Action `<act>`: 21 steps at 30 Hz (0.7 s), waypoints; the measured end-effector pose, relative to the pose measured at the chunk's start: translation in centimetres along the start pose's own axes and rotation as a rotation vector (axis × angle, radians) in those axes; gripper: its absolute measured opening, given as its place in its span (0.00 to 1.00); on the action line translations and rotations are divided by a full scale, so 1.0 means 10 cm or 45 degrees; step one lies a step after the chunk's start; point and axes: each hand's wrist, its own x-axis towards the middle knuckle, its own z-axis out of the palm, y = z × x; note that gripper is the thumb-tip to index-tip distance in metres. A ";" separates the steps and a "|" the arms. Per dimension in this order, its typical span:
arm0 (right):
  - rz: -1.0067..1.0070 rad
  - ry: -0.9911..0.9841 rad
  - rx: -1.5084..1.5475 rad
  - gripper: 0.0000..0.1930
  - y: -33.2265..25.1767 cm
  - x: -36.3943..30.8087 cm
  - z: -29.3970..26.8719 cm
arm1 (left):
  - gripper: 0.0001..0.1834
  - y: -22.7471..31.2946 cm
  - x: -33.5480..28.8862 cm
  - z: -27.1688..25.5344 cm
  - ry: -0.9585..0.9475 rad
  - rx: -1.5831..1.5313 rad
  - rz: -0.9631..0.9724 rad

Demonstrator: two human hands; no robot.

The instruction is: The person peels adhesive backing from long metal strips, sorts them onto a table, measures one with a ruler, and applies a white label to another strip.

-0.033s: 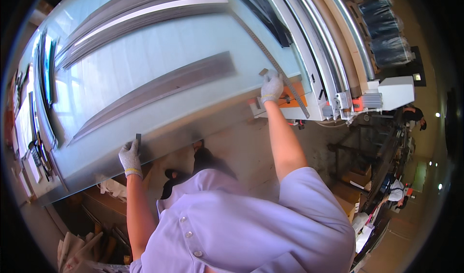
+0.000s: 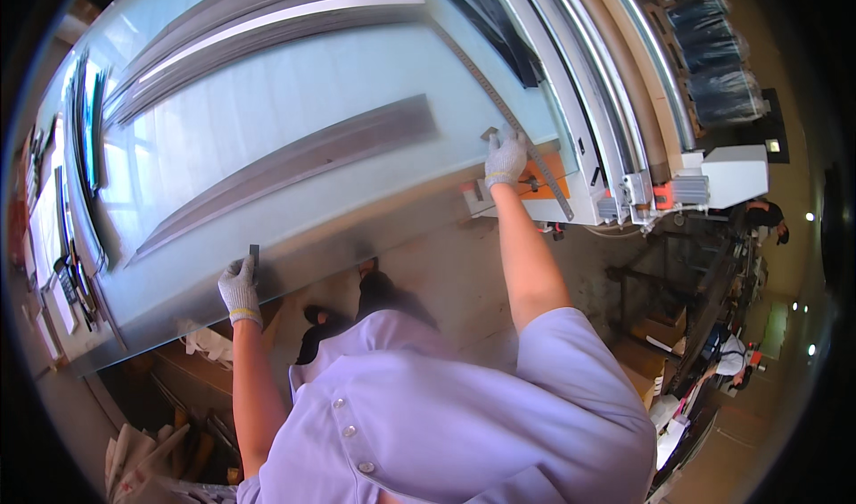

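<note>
My left hand, in a pale knitted glove, is closed at the near edge of the glass-topped table. A small dark rectangular piece stands up from between its thumb and fingers. My right hand, gloved the same way, is closed at the table's right side, beside a long metal ruler. At its fingertips shows a small brownish flat piece; how the fingers grip it is partly hidden. Beyond both hands lies a long dark grey strip, touched by neither hand.
Stacked grey strips lie at the far side, more dark strips at the left. A machine with long metal rollers borders the right. Tools lie at the table's left edge. Two people are in the right background.
</note>
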 end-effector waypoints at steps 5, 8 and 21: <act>-0.259 -0.077 -0.165 0.15 -0.23 -0.12 0.13 | 0.20 0.10 0.06 0.17 0.244 0.164 0.086; -0.477 -0.152 -0.019 0.18 -0.48 -0.54 0.07 | 0.24 0.01 0.14 0.21 0.364 0.327 0.155; -1.145 -0.500 0.397 0.25 -1.11 -1.89 -0.67 | 0.19 0.16 0.16 -0.25 0.136 0.715 0.406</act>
